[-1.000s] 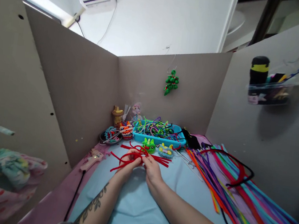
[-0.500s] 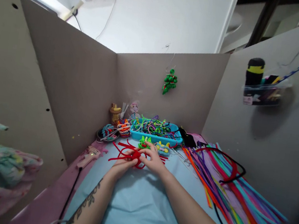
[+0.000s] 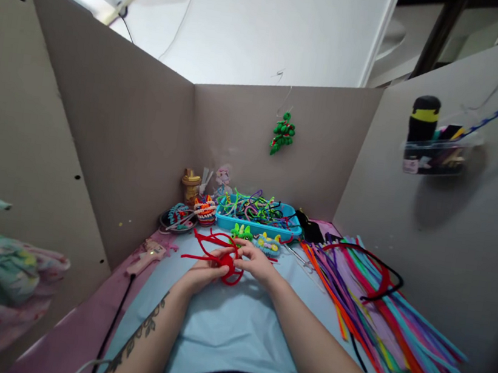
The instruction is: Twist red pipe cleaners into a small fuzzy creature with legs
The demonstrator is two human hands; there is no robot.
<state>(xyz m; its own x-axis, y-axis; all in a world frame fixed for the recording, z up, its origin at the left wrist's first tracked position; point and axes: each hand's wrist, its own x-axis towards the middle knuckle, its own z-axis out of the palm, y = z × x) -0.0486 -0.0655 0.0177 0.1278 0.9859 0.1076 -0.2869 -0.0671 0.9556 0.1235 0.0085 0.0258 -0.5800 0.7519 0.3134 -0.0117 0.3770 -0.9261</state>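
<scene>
A bundle of red pipe cleaners, with a dense middle and loose ends fanning out to the left, is held up over the blue sheet. My left hand grips its middle from the left, thumb on the near side. On the right, my right hand pinches a red strand between thumb and fingers. Loops of red curve below and between both hands. Just beyond my hands sit a green pipe-cleaner figure and a light blue and yellow one.
A blue tray of tangled pipe cleaners stands at the back. Many loose coloured pipe cleaners lie on the right. A pink glue gun with a black cord rests on the left, near a dark bowl. Grey panels enclose the table.
My right hand has drawn slightly left and closed its fingers on a strand. The red ends on the left have shifted, some now rising higher. The view has moved slightly.
</scene>
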